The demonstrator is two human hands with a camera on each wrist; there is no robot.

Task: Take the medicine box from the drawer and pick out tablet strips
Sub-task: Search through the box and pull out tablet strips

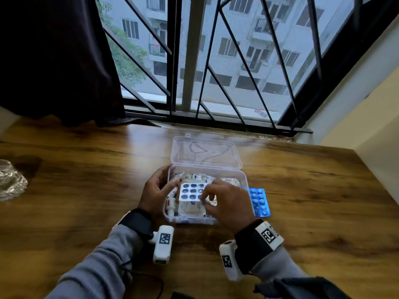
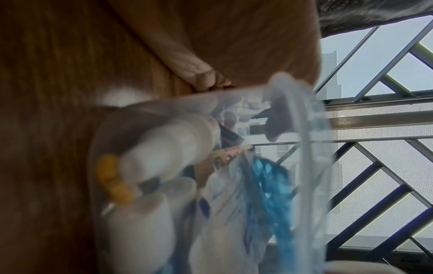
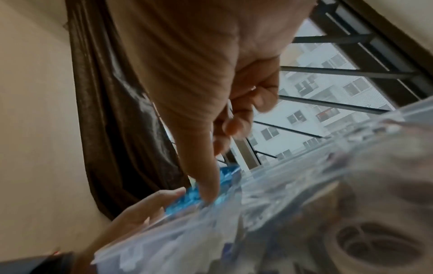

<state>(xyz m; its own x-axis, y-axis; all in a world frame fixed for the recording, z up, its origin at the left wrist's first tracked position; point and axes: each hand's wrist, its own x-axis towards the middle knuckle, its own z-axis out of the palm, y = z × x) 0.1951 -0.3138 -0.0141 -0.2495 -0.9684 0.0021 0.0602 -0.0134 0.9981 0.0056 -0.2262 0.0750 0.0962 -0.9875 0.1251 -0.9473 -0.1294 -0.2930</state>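
Note:
The clear plastic medicine box [image 1: 245, 180] stands open on the wooden table, its lid [image 1: 205, 152] folded back toward the window. Inside lie sachets, a small white bottle [image 1: 170, 207] and a silver tablet strip [image 1: 190, 190] with dark blue blisters on top. My left hand [image 1: 168, 178] grips the box's left wall, with fingers outside at the far corner and the thumb inside. My right hand [image 1: 207, 197] hovers over the box and pinches the right end of that strip; in the right wrist view its thumb [image 3: 208, 181] presses on the tablet strip [image 3: 182, 200]. A second strip, a blue tablet strip [image 1: 260, 201], lies on the table just right of the box.
A crinkled clear glass object [image 1: 10, 182] sits at the table's left edge. A dark curtain [image 1: 60, 61] hangs at the back left, and a barred window [image 1: 216, 72] runs along the table's far edge. A cream wall [image 1: 367, 130] bounds the right side.

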